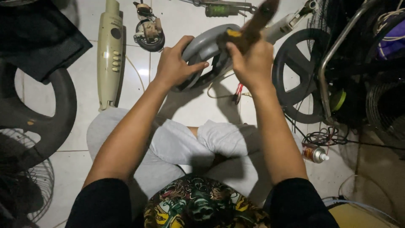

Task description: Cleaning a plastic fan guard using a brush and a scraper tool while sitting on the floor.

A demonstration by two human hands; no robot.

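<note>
A grey fan housing is held up over the tiled floor, above the crossed legs; the left hand is wrapped round its left rim, fingers closed on it; a brush with a brown, blurred handle is gripped in the right hand and pressed against the housing; a cream control column lies to the left, a spray can to the right.

**Fan repair corner on a tiled floor**

Looks like an informal repair workshop set up on a white tiled floor. Strewn with dismantled fan parts: a cream control column, a bare motor, wire guards, a round dark base, loose cables, a spray can.
</note>
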